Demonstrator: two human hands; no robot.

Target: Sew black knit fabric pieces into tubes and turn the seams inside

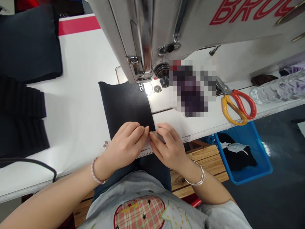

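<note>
While the flat, dark black fabric panel [125, 103] lies on the smooth white tabletop [76, 63], far right corner at the small metal presser foot [141, 87], I've got the left hand [126, 141] over its near edge, fingers curled, thumb and fingertips pressed together by the near right corner. Right hand [169, 144] just beside, fingertips bunched; can't tell from here whether they pinch cloth.

I'd call the panel light, soft, bendy, not fragile, likely to slide easily; take it by the near corner and side edges. Bulky grey-white sewing machine [202, 28] blocks the far right corner from above. Red-and-orange-handled metal scissors [238, 105] rest well right, folded black cloth stack [28, 44] far left. Pixelated patch beside the foot: unreadable.
</note>
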